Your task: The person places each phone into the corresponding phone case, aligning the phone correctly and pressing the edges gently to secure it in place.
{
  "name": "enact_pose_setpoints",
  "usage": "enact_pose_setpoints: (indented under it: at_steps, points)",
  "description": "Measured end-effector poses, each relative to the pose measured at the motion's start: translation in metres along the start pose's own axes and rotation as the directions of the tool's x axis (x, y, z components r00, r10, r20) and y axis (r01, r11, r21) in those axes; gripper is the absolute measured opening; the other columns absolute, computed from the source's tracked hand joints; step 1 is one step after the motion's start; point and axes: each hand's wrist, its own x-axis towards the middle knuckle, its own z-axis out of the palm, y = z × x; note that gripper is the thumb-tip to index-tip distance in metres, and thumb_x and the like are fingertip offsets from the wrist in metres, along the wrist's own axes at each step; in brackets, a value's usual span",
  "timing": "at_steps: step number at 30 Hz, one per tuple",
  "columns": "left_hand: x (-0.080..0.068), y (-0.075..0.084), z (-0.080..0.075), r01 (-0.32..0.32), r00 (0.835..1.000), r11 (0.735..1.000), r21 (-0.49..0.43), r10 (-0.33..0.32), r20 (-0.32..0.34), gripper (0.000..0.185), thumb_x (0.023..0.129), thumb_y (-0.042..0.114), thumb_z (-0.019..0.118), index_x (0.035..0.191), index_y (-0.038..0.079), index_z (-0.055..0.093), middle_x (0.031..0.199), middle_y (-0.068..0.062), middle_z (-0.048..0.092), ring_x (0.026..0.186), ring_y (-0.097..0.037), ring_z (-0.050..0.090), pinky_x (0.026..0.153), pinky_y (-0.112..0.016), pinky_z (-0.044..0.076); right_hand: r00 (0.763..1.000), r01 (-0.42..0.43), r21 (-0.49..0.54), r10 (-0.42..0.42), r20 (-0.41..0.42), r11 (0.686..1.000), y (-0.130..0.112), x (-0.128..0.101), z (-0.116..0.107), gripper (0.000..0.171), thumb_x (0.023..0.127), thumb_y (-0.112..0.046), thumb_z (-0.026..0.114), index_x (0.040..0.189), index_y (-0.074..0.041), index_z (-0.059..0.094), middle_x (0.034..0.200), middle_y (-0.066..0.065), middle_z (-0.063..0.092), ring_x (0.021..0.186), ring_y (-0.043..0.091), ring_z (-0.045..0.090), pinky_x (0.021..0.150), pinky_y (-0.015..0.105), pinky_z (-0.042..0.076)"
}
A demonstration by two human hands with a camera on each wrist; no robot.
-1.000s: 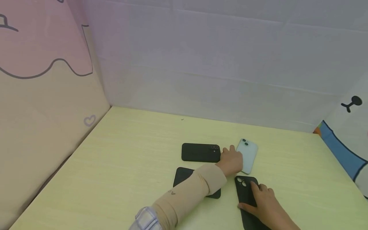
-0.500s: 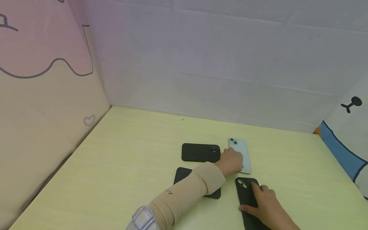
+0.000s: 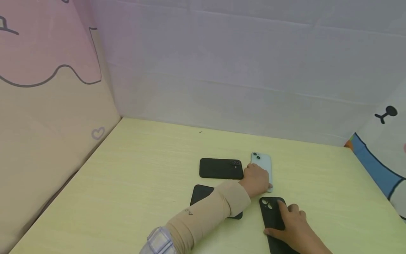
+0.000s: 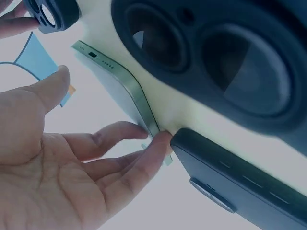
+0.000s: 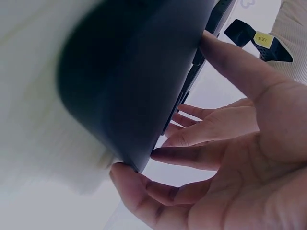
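Note:
My left hand (image 3: pixel 255 180) is at a pale blue phone (image 3: pixel 264 161) lying back up on the table. In the left wrist view, its fingertips touch one long edge of the phone (image 4: pixel 139 98), while the thumb stands apart from it. My right hand (image 3: pixel 293 224) holds a black phone case (image 3: pixel 272 214) by its sides, thumb on one edge and fingers on the other. Table shows through the case's camera holes. Beside the left wrist lies a black phone (image 3: pixel 219 168). My left forearm partly covers another black phone-shaped item (image 3: pixel 201 193).
The pale yellow table (image 3: pixel 142 169) meets a white cloth wall (image 3: pixel 228 70) at the back. A printed cloth (image 3: pixel 57 116) hangs at the left. A sleeve (image 3: pixel 206 215) crosses low over the table's middle.
The pale blue phone has turned from a slant and shifted left, now standing nearly straight to me. The left thumb shows by its lower right edge. The right hand and case have barely moved.

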Motion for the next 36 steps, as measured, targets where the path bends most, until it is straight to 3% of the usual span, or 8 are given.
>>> enact_pose_setpoints:
  at_steps: [3, 7, 11, 14, 20, 24, 29, 36]
  points:
    - [-0.002, 0.004, 0.003, 0.013, 0.999, 0.997, 0.081, -0.01, -0.035, 0.06, 0.079, 0.071, 0.04, 0.099, 0.023, 0.068, 0.093, 0.004, 0.065, 0.081, -0.01, 0.055, 0.067, -0.024, 0.043, 1.0, -0.015, 0.01, 0.015, 0.013, 1.0, -0.001, -0.001, -0.001, 0.115, 0.058, -0.065, 0.072, 0.135, 0.009, 0.03, 0.104, 0.03, 0.041, 0.086, 0.036, 0.044, 0.066, 0.043, 0.043]
    - [-0.003, 0.011, 0.003, 0.07, 0.997, 0.992, 0.104, -0.068, -0.027, 0.065, 0.075, 0.076, 0.04, 0.107, 0.025, 0.065, 0.104, 0.006, 0.064, 0.095, -0.012, 0.055, 0.071, -0.024, 0.044, 1.0, -0.009, 0.017, 0.009, 0.018, 1.0, 0.0, -0.001, -0.001, 0.115, 0.059, -0.063, 0.073, 0.136, 0.011, 0.028, 0.105, 0.03, 0.039, 0.086, 0.035, 0.044, 0.067, 0.044, 0.044]
    - [-0.003, 0.014, 0.003, 0.091, 0.996, 0.991, 0.101, -0.091, 0.004, 0.062, 0.078, 0.071, 0.045, 0.117, 0.026, 0.061, 0.115, 0.005, 0.06, 0.107, -0.016, 0.052, 0.079, -0.026, 0.044, 1.0, 0.002, 0.025, -0.002, 0.015, 1.0, 0.0, -0.001, 0.0, 0.114, 0.06, -0.062, 0.073, 0.135, 0.011, 0.029, 0.104, 0.029, 0.039, 0.086, 0.035, 0.045, 0.068, 0.045, 0.044]
    - [-0.003, 0.012, 0.004, 0.078, 0.997, 0.993, 0.092, -0.077, -0.013, 0.052, 0.083, 0.063, 0.049, 0.112, 0.023, 0.063, 0.111, 0.004, 0.062, 0.101, -0.016, 0.053, 0.079, -0.027, 0.043, 1.0, -0.003, 0.027, 0.002, 0.019, 1.0, 0.0, 0.0, 0.0, 0.113, 0.059, -0.063, 0.073, 0.135, 0.01, 0.03, 0.103, 0.03, 0.04, 0.086, 0.035, 0.045, 0.068, 0.044, 0.044]
    - [0.001, 0.003, 0.003, 0.025, 0.998, 0.999, -0.042, -0.028, -0.058, 0.025, 0.09, 0.032, 0.049, 0.094, 0.014, 0.067, 0.088, -0.001, 0.061, 0.076, -0.013, 0.048, 0.063, -0.027, 0.038, 0.999, -0.022, 0.004, 0.022, 0.037, 1.0, 0.002, 0.001, 0.001, 0.114, 0.058, -0.065, 0.072, 0.134, 0.01, 0.031, 0.099, 0.031, 0.043, 0.085, 0.036, 0.044, 0.066, 0.043, 0.044]
    - [0.006, 0.002, 0.001, 0.093, 0.995, 0.98, -0.177, -0.098, -0.019, 0.023, 0.087, 0.031, 0.053, 0.095, 0.011, 0.06, 0.087, -0.004, 0.055, 0.076, -0.016, 0.043, 0.063, -0.028, 0.035, 1.0, -0.01, -0.013, 0.011, 0.021, 1.0, 0.002, 0.001, 0.0, 0.113, 0.057, -0.064, 0.073, 0.133, 0.008, 0.032, 0.097, 0.03, 0.046, 0.085, 0.037, 0.043, 0.065, 0.042, 0.044]
    - [0.013, 0.002, -0.003, 0.225, 0.974, 0.938, -0.263, -0.219, 0.053, 0.042, 0.083, 0.039, 0.059, 0.111, 0.008, 0.051, 0.099, -0.008, 0.052, 0.086, -0.018, 0.043, 0.073, -0.029, 0.041, 1.0, -0.002, -0.02, 0.002, 0.002, 1.0, 0.002, 0.003, -0.001, 0.113, 0.056, -0.064, 0.074, 0.134, 0.006, 0.032, 0.097, 0.029, 0.047, 0.084, 0.036, 0.044, 0.064, 0.041, 0.043]
    - [0.019, -0.003, -0.002, 0.231, 0.969, 0.951, -0.205, -0.207, 0.132, 0.081, 0.062, 0.049, 0.078, 0.123, 0.006, 0.047, 0.107, -0.009, 0.048, 0.091, -0.019, 0.042, 0.08, -0.031, 0.04, 1.0, 0.005, 0.007, -0.005, 0.011, 1.0, 0.003, 0.004, -0.003, 0.112, 0.057, -0.064, 0.073, 0.135, 0.005, 0.03, 0.099, 0.031, 0.045, 0.078, 0.033, 0.047, 0.062, 0.041, 0.044]
